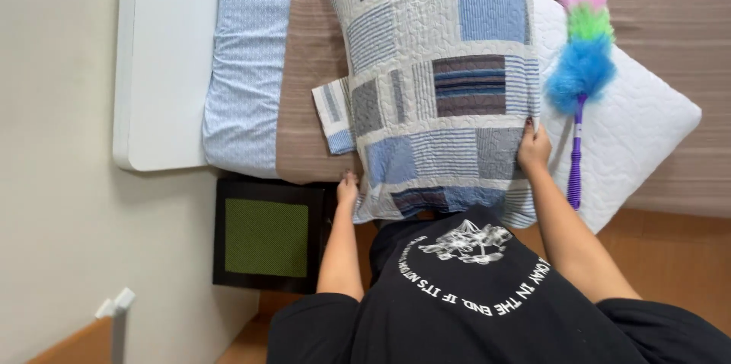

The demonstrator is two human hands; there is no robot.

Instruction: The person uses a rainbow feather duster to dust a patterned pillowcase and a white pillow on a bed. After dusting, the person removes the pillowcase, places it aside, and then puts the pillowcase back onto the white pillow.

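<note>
A person in a black printed T-shirt [472,288] stands at the edge of a bed [304,90] and looks down at a large pillow [438,82] in a quilted patchwork cover of blue, grey and white squares. The pillow lies on the bed's brown sheet with its near end hanging just over the bed's edge, against the person's chest. The left hand [348,187] grips the pillow's near left corner, fingers curled onto the fabric close to a loose flap of the cover [335,116] that sticks out to the side. The right hand [534,147] clasps the pillow's right edge a little farther up, fingertips pressed on the patchwork and the thumb side hidden behind it. Just beside that hand, to the right, a white quilted pillow [640,128] lies at an angle on the bed, and a fluffy duster [582,52] with pink, green and blue bands and a purple handle rests on top of it. To the left, a light blue patterned sheet [244,59] covers the mattress next to a white board [164,59] by the wall. On the floor below the left arm sits a black square frame with a green middle [266,236].
</note>
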